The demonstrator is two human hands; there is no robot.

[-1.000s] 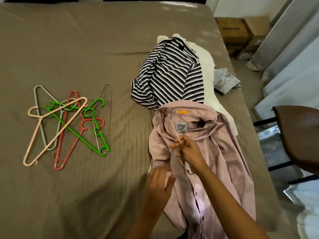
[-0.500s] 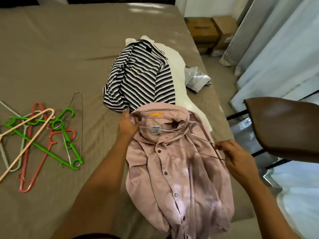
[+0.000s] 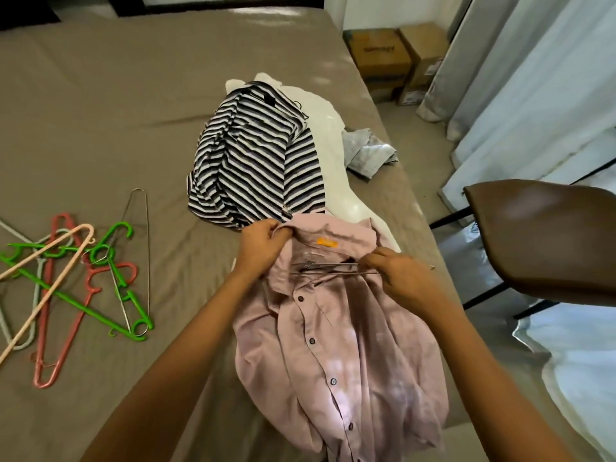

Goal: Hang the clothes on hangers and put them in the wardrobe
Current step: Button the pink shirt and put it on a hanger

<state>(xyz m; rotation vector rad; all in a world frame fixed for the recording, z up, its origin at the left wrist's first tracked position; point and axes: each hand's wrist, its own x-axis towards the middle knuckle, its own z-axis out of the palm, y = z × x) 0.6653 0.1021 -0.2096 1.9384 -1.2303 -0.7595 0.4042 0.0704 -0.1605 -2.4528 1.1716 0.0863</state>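
Note:
A pink button-up shirt [image 3: 340, 345] lies on the bed's near right part. A thin wire hanger [image 3: 328, 269] lies across its open neck, partly inside the shirt. My left hand [image 3: 261, 240] pinches the collar at its left end. My right hand [image 3: 398, 273] grips the hanger wire at the shirt's right shoulder. Behind the pink shirt lie a black-and-white striped shirt [image 3: 256, 175], a white garment [image 3: 328, 135] under it and a grey garment [image 3: 370, 150] near the bed's right edge.
Several plastic hangers [image 3: 66, 278] in green, coral, peach and pale grey, plus a wire one, lie tangled on the brown bed [image 3: 100, 111] at left. A brown chair [image 3: 540, 235] stands right of the bed. Cardboard boxes [image 3: 393, 58] and curtains [image 3: 533, 78] are beyond.
My left hand went from the shirt front up to the collar's left end. My right hand slid the wire hanger sideways into the neck and moved back in towards the collar.

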